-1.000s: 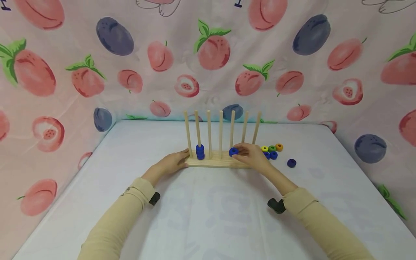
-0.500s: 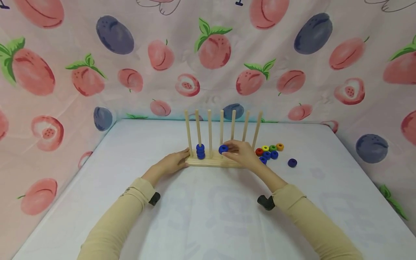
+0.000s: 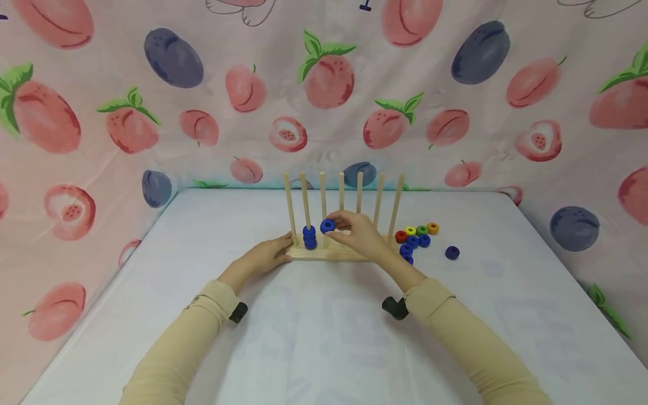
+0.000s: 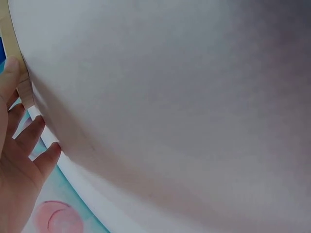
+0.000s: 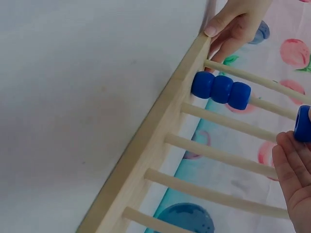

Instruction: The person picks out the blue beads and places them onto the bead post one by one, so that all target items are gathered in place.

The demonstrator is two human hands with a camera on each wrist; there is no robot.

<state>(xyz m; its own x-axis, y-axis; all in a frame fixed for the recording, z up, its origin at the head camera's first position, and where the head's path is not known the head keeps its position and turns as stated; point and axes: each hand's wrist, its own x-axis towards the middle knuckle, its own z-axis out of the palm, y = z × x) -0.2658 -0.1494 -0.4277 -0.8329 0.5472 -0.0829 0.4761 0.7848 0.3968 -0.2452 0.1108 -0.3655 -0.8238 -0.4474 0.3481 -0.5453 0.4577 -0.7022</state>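
Note:
A wooden peg rack (image 3: 331, 256) with a row of upright pegs stands on the table. My left hand (image 3: 259, 259) holds its left end, thumb at the front of the base and fingers round the end, as the left wrist view (image 4: 22, 170) shows. Three blue beads are stacked on the second peg from the left, the lowest bead (image 5: 202, 85) against the base. Between thumb and fingertips my right hand (image 3: 361, 233) pinches another blue bead (image 3: 327, 226). That bead is raised in front of the third peg, just right of the stack, its hole facing the head camera.
Right of the rack lie loose beads: red (image 3: 400, 237), yellow (image 3: 410, 231), green (image 3: 422, 230), orange (image 3: 432, 228) and several blue ones (image 3: 424, 241). A dark blue bead (image 3: 452, 252) lies apart from them. Behind the table hangs a fruit-print cloth (image 3: 283, 67).
My right hand has carried the blue bead leftward along the pegs, from the right part of the rack to near the stack. The left hand stays at the rack's end.

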